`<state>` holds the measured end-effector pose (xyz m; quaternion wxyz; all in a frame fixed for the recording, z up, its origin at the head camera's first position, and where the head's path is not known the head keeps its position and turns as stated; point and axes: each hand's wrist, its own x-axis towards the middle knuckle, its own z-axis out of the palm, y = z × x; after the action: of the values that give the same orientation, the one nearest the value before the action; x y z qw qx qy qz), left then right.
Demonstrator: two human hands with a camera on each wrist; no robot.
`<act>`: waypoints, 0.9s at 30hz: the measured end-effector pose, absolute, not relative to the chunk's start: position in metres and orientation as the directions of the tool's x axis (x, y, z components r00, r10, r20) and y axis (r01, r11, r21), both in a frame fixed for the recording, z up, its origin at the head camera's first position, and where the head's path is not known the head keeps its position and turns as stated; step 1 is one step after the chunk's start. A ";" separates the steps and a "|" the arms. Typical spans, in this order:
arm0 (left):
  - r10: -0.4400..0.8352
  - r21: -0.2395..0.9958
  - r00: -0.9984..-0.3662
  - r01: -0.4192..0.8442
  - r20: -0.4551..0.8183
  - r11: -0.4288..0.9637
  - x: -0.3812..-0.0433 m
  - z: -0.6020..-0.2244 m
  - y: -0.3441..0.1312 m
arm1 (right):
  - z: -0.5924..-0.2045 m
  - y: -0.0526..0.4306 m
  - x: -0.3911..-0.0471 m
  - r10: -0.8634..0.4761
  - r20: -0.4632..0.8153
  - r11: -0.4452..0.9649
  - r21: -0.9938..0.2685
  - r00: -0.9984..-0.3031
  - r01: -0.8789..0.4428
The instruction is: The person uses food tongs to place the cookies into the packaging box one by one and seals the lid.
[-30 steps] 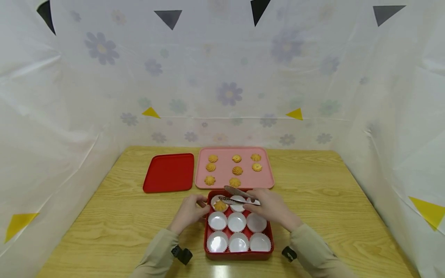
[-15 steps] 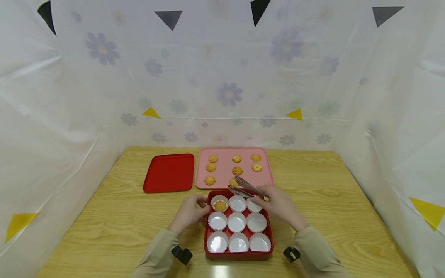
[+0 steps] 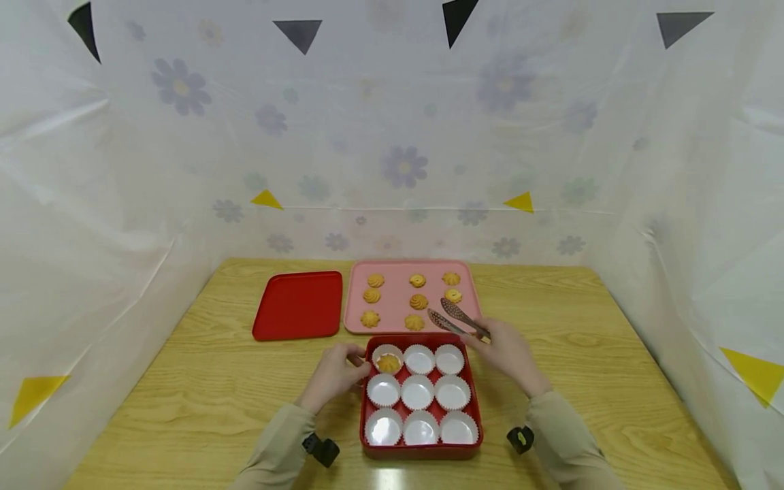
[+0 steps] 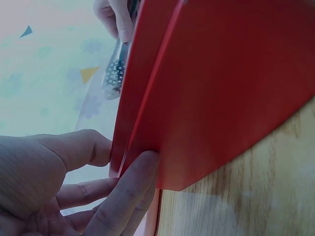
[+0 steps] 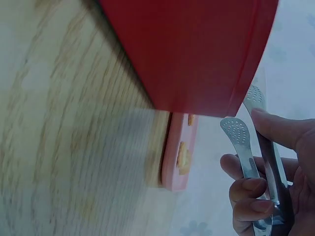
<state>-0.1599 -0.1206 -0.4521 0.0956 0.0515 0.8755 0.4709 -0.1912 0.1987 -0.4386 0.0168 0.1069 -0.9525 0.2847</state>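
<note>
Near its far left corner, my left hand (image 3: pixel 333 374) grips the wall of a red box (image 3: pixel 422 452), thumb at the rim and fingers against the outside in the left wrist view. White paper cups (image 3: pixel 418 393) stand in rows inside the box. One piped cookie (image 3: pixel 388 364) lies in the far left cup. My right hand (image 3: pixel 510 355) holds metal tongs (image 5: pixel 237 132) with perforated tips, which are spread with nothing between them. In the head view the tongs reach over the front right part of the pink tray (image 3: pixel 392 309), close to a cookie (image 3: pixel 453 295).
Several piped cookies (image 3: pixel 418 301) lie in loose columns on the pink tray behind the box. A flat red tray (image 3: pixel 297 306) is on the wooden table (image 3: pixel 196 381) to its left. White flower-print sheeting (image 3: pixel 404 122) encloses the back and sides.
My right hand and the tongs have moved from above the far left cup back to the right, over the pink tray. The tongs have spread wider. My left hand has stayed put.
</note>
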 end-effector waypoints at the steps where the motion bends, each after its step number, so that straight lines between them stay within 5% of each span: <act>1: 0.180 0.836 -0.976 -0.003 -0.122 0.549 -0.160 -0.452 -0.120 | -0.439 0.200 -0.192 -0.190 0.086 0.815 -0.541 -0.978 -0.207; 27: 0.177 0.835 -0.976 -0.005 -0.123 0.550 -0.160 -0.454 -0.121 | -0.453 0.220 -0.238 -0.069 0.000 0.884 -0.464 -0.998 -0.061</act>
<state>-0.1604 -0.1207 -0.4535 0.0966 0.0492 0.8750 0.4718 -0.2380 0.2204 -0.4531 -0.0081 0.0335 -0.9704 0.2389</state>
